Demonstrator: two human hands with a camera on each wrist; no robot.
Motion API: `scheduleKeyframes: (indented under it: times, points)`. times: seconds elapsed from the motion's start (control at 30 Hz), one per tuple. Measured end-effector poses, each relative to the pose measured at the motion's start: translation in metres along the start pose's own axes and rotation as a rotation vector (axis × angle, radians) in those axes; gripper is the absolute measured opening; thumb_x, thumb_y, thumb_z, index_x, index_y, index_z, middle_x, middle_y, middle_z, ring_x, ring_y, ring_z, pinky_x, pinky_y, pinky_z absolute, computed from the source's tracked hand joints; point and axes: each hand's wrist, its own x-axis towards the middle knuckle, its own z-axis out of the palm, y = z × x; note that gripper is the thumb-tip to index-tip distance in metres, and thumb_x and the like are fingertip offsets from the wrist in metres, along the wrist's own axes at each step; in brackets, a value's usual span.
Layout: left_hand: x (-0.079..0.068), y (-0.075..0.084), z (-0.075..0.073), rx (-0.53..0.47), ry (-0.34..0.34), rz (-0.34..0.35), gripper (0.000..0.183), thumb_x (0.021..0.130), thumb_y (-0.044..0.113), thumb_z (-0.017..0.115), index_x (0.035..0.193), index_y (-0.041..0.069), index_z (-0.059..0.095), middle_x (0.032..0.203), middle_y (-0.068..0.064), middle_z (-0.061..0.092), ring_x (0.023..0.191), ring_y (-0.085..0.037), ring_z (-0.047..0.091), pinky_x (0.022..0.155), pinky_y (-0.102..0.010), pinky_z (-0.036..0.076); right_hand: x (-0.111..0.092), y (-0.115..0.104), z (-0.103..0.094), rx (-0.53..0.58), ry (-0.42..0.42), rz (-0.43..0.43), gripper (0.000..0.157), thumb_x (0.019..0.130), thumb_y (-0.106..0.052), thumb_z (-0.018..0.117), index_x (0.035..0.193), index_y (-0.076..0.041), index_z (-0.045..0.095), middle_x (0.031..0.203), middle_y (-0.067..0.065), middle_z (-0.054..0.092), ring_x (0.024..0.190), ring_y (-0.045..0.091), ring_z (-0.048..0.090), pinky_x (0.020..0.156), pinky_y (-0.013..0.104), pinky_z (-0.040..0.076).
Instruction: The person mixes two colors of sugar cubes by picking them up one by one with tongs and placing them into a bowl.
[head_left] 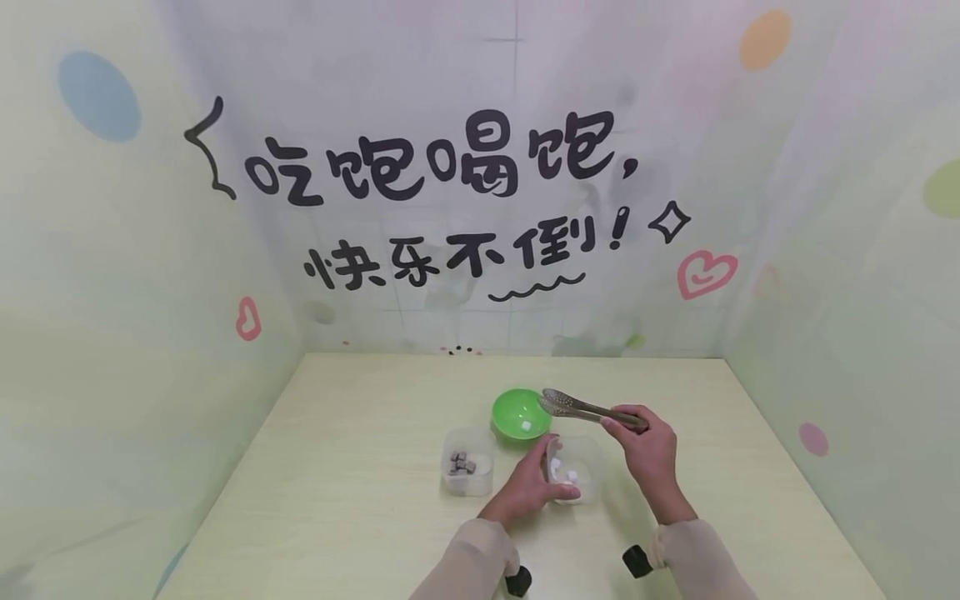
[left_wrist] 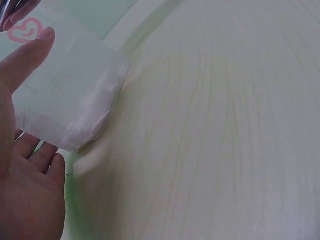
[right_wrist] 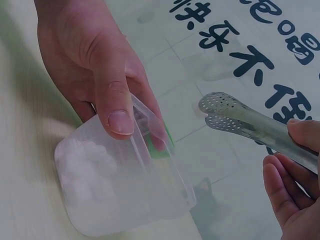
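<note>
Metallic and pierced with small holes at their ends, the tongs point(head_left: 579, 403) are gripped by the right hand point(head_left: 651, 450), whose thumb and fingers close around the handle part. The two tips stand slightly apart — in the head view they overlap the right rim of a green bowl point(head_left: 516, 405), but how high above it they are, I cannot tell. The bowl stands on the table, and inside it lies one white cube point(head_left: 526, 426). Just beside the bowl, on its nearer side and to the right, is a clear plastic container point(head_left: 590, 462) with several white pieces point(head_left: 572, 477) at its bottom. The left hand point(head_left: 525, 487) holds this container at its left side, with the thumb on the near wall and the other fingers around toward the far one; whether the base touches the table is not clear to me. To the left of this hand, a second clear container point(head_left: 467, 487) stands on the table with some grey-brown cubes point(head_left: 461, 462) in it. Both forearms wear beige sleeves point(head_left: 468, 562), and a black device point(head_left: 637, 562) shows at each wrist. The pale wooden table point(head_left: 337, 483) ends at a light wall point(head_left: 420, 67) — it carries dark Chinese lettering point(head_left: 474, 260), hearts and coloured spots.
</note>
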Motion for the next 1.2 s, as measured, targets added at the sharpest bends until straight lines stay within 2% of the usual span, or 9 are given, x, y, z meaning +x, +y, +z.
scheduleKeyframes:
  times: [0.6,1.2]
  points:
    - [0.001,-0.001,0.002,0.017,0.007,-0.01,0.096,0.073,0.031,0.086,0.151,0.015,0.032,0.151,-0.008,0.039,0.139,-0.03,0.032,0.113,-0.052,0.023,0.0,0.003,0.002,0.003,-0.002,0.008,0.025,0.078,-0.009,0.082,0.099,0.0,0.071,0.086,0.013,0.07,0.069,0.007,0.061,0.06,0.018,0.05]
    - [0.0,-0.001,0.001,-0.003,0.008,-0.007,0.096,0.072,0.032,0.085,0.151,0.019,0.033,0.151,-0.008,0.038,0.139,-0.031,0.033,0.113,-0.052,0.023,-0.008,0.006,-0.012,-0.003,-0.06,0.029,0.027,0.079,-0.013,0.082,0.1,-0.002,0.07,0.086,0.009,0.07,0.07,0.011,0.06,0.059,0.022,0.049]
